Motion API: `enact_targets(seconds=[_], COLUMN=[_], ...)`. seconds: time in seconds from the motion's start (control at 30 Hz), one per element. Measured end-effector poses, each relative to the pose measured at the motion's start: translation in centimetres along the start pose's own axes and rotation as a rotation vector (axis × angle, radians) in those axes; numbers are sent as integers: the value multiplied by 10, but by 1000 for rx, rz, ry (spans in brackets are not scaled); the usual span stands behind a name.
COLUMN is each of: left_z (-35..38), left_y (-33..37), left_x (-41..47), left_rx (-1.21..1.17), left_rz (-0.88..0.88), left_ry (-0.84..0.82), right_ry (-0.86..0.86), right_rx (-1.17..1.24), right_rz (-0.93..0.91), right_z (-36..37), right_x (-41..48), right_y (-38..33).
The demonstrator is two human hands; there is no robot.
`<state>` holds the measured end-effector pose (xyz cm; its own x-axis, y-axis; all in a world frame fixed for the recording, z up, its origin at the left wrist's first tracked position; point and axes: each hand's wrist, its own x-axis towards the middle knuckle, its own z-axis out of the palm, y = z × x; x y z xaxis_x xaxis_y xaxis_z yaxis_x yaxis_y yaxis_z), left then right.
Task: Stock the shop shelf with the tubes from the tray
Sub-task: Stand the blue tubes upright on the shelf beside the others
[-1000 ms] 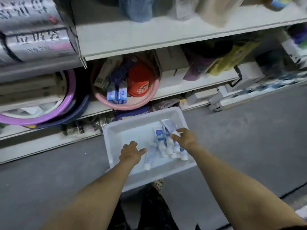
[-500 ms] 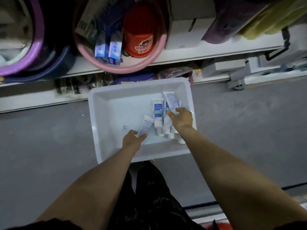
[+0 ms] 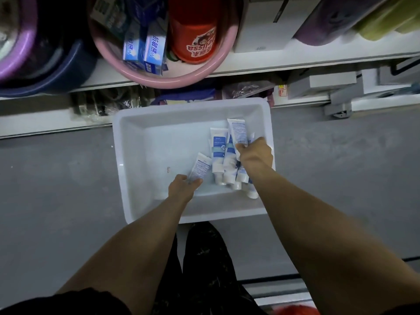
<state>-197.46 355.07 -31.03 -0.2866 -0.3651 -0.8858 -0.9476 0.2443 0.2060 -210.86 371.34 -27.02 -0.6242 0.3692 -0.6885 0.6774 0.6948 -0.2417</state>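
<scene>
A white tray (image 3: 145, 142) sits on the grey floor below the shelf (image 3: 272, 62). Several white-and-blue tubes (image 3: 218, 155) lie bunched at its right side, caps toward me. My left hand (image 3: 183, 188) pinches the lower end of one tube (image 3: 201, 165) that points up and right. My right hand (image 3: 255, 156) grips another tube (image 3: 238, 133), whose flat end sticks up toward the shelf.
On the low shelf stands a pink basin (image 3: 159, 76) with blue boxes (image 3: 145, 51) and a red cup (image 3: 195, 35). Purple and blue basins (image 3: 29, 64) are stacked at left. White boxes (image 3: 263, 28) and a castor (image 3: 338, 112) are at right. My dark-trousered legs (image 3: 204, 269) are below the tray.
The camera has tilted down, so the tray now fills the centre. Both hands closed on tubes; the left one's tube has lifted off the tray floor.
</scene>
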Motion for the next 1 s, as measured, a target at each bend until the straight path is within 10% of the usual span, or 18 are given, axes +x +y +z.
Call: enact_targets(seconds=[0.37, 0.63, 1.0], left_z=[14, -26, -156], left_y=[-3, 6, 60], left_x=[6, -28, -120], left_rx=[44, -552, -861], left_rz=[-68, -205, 171], left_ry=[-97, -145, -244], right_ry=[-334, -570, -613], right_rx=[444, 834, 942], right_rz=[173, 355, -72], right_z=[11, -16, -61], right_x=[-3, -48, -158], right_y=[6, 6, -68])
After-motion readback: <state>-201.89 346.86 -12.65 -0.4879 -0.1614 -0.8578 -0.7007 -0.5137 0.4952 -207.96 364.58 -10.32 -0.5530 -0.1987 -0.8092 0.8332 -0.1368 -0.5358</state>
